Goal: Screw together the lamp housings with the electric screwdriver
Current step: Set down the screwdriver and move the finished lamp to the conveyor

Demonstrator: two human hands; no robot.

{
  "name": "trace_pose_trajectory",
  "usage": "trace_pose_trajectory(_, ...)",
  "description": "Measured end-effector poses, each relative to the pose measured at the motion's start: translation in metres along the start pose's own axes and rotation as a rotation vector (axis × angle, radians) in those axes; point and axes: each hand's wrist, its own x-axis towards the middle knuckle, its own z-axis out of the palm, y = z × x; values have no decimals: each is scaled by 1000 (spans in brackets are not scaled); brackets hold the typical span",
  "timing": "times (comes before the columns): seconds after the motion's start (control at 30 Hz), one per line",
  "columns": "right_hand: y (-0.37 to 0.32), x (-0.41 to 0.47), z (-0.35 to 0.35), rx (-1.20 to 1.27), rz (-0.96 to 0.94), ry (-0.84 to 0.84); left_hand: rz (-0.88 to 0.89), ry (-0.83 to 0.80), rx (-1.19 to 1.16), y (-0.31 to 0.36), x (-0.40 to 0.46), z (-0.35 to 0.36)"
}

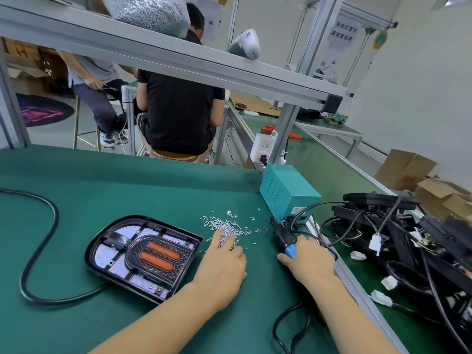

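Left hand: my left hand (pixel 224 259) lies palm down with its fingers stretched into the pile of screws (pixel 227 227); whether a screw is already pinched under the fingertips I cannot tell.
Right hand: my right hand (pixel 310 259) is curled round the electric screwdriver (pixel 286 238), gripping its blue collar, with the black body pointing away from me and a little leftward.
Lamp housing: the lamp housing (pixel 143 254) lies open side up on the green mat (pixel 127 180), just beside the left hand on its outer side and well apart from the screwdriver grip.
Long axis: the housing runs roughly from the near right to the far left, rounded end farther from the grip.
Nearer hand: the left; in my judgement the right must carry the driver across the left hand's place to reach any screw hole.
Screws relative to grip: between the two hands, slightly ahead of both.
Hidden or unclear: the driver's bit is not distinguishable; the screw holes in the housing are too small to pick out; the driver's cable (pixel 286 325) runs off the lower edge.
Beside the grip: a teal power box (pixel 288 192) ahead, tangled black housings with wires (pixel 408 238) outward.
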Motion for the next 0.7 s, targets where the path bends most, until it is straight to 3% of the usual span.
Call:
trace_pose_trajectory(0.13, -8, -7, -9, -54, -6, -7, 2, -25, 61, -1, -2, -4)
trace_pose_trajectory(0.2, -16, -13, -14, -96, -27, 104, 3, -45, 113, -1, -1, -5)
trace_pose_trajectory(0.3, -43, -9, -17, 199, -232, 244, 1, -69, 165, -1, -3, -9)
trace_pose_trajectory(0.4, -79, 18, -9, 652, -406, -35, -1, -60, 184, 0, -7, -18)
trace_pose_trajectory(0.47, -94, 39, 2, 778, -359, -122, -6, -14, 179, -6, -12, -27)
trace_pose_trajectory(0.57, -101, 66, 25, 702, -222, -74, -70, 85, 122, -26, -21, -38)
trace_pose_trajectory(0.7, -98, 83, 37, 467, -112, 46, -184, 333, 14, -69, -52, -57)
